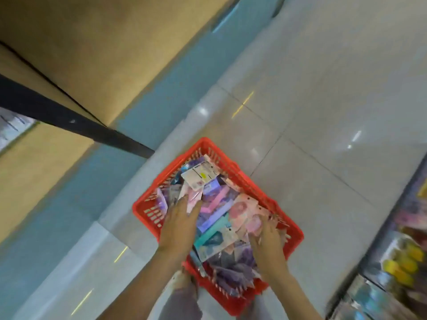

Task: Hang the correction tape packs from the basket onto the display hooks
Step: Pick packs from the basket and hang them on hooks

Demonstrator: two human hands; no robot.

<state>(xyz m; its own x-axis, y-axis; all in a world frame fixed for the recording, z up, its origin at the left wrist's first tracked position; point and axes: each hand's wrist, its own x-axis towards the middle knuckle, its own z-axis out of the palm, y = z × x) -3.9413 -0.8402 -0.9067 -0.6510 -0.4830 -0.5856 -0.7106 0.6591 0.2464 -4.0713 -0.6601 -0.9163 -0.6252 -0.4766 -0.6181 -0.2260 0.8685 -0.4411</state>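
Note:
A red plastic basket [147,210] stands on the floor, filled with several correction tape packs [217,204] in pink, purple and teal. My left hand [181,221] reaches into the basket's left side, fingers stretched flat over a pink pack [194,198]. My right hand [266,239] lies on the packs at the right side, fingers spread over pink ones [245,210]. The frame is blurred, so I cannot tell whether either hand grips a pack. No display hooks are clearly visible.
Glossy white floor tiles [323,112] surround the basket. A tan and blue shelf unit with a black bar [69,116] rises on the left. Blurred shelves of goods [397,262] stand at the right edge. My knee [180,303] shows below the basket.

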